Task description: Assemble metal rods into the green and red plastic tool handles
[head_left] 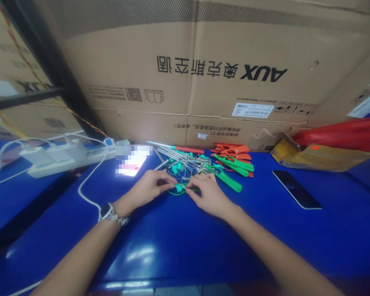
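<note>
My left hand (156,187), with a watch and bracelet at the wrist, pinches a small teal plastic piece (179,188) between thumb and fingers. From the other side my right hand (208,193) closes its fingertips on a thin metal wire piece (184,187) that meets the teal piece. A green plastic part (172,193) curves beneath the fingers, close to the blue table. Just beyond both hands lies a pile of thin metal rods and teal pieces (177,166). Green plastic handles (230,181) and a stack of orange plastic parts (231,150) lie to the right of it.
A lit phone (134,162) lies left of the pile, and a dark-screened phone (296,189) lies at right. A power strip (74,158) with chargers and white cables is at left. A large cardboard carton (209,90) stands behind; a yellow box (320,156) holds red material (342,135).
</note>
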Motion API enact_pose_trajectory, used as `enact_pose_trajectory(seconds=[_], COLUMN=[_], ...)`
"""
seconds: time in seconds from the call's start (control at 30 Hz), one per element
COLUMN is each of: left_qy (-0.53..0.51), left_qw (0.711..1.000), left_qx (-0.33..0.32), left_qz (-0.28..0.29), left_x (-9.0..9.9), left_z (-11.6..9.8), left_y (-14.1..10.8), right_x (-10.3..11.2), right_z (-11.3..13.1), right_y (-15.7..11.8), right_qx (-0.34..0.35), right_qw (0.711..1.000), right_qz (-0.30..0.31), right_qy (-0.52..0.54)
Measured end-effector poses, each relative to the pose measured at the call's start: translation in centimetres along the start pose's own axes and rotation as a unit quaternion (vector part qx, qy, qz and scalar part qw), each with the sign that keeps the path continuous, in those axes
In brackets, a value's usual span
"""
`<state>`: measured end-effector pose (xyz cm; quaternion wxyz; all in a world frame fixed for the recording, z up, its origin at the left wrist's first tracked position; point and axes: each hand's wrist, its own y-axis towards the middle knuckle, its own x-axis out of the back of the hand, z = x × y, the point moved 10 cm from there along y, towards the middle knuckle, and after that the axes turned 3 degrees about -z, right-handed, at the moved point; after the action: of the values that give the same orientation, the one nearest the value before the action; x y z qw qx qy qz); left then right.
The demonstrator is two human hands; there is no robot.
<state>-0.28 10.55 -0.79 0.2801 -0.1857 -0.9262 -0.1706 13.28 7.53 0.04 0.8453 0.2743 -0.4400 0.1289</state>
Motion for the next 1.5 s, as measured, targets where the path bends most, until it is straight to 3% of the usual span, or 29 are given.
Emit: enact_pose_trajectory(seconds=[0.17,0.3,0.53,0.73,0.97,1.17,1.27,1.5], left_qy=[-0.037,-0.006,0.125,0.023,-0.043,-0.043,-0.017,0.165], left_qw=[0.999,0.999,0.990,1.000,0.998,0.998,0.999,0.983], left_qx=[0.023,0.032,-0.070,0.009,0.043,0.041,0.028,-0.084], left_qz=[-0.012,-0.007,0.017,-0.005,-0.020,-0.014,-0.008,0.000], left_x=[0.2,0.0,-0.7,-0.1,0.1,-0.1,0.0,0.3], left_z=[0.3,0.4,-1.9,-0.5,0.4,0.4,0.2,-2.0], left_y=[0.0,0.0,0.0,0.0,0.0,0.0,0.0,-0.4], right_x=[0.0,0.1,0.0,0.1,0.3,0.9,-0.2,-0.8], right_z=[-0.1,0.0,0.0,0.0,-0.1,2.3,2.8,1.9], right_y=[0.1,0.0,-0.1,0.0,-0.1,1.4,2.6,3.3], right_qx=[-0.001,-0.001,-0.003,0.004,-0.009,0.019,0.013,-0.009], right_qw=[1.000,1.000,1.000,1.000,0.999,0.999,0.999,1.000], right_qz=[0.004,0.008,0.017,0.024,0.024,-0.031,-0.003,0.012], right_qy=[0.008,0.010,0.007,0.012,0.028,-0.033,-0.040,-0.010])
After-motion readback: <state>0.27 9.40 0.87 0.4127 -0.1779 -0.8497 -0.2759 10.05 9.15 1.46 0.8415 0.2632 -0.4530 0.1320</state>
